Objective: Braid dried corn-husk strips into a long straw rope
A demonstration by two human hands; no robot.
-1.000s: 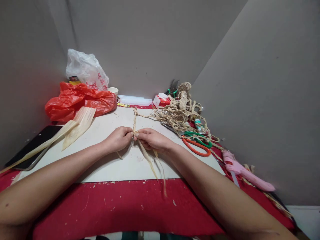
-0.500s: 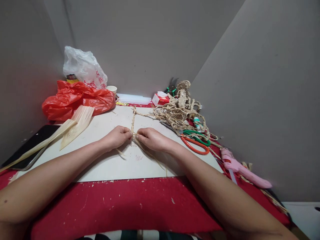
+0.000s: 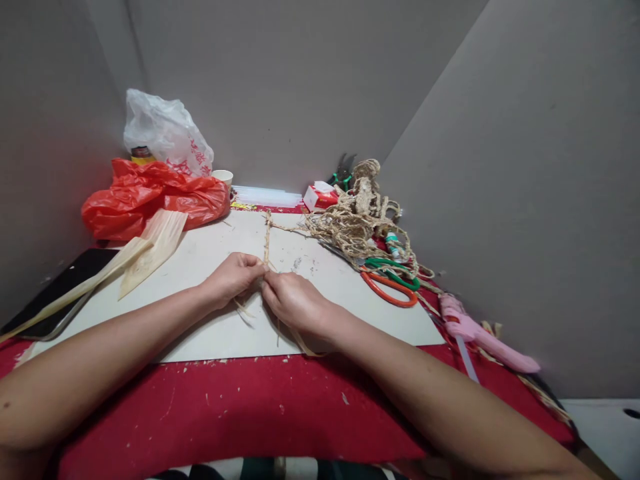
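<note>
A thin braided cord of dried husk strips (image 3: 267,241) runs from the far part of the white board (image 3: 215,343) down to my fingers. My left hand (image 3: 237,275) pinches the cord's near end between thumb and finger. Close against it, my right hand (image 3: 295,300) is closed on the loose strips there, its fingertips almost touching the left ones. Pale strip ends (image 3: 306,345) hang out below the right hand, and a short end pokes out under the left. The exact crossing of the strips is hidden by my fingers.
To the right lie a heap of braided cord (image 3: 345,230), scissors with orange and green handles (image 3: 390,290) and a pink glue gun (image 3: 485,340). Left are wide husk strips (image 3: 157,243), a black tablet-like device (image 3: 55,290) and a red plastic bag (image 3: 155,200). A paper cup (image 3: 223,177) stands behind.
My right hand has moved slightly nearer and leftward, turning over against the left hand. The loose strips below it have shifted. My left hand stays at the cord's near end.
</note>
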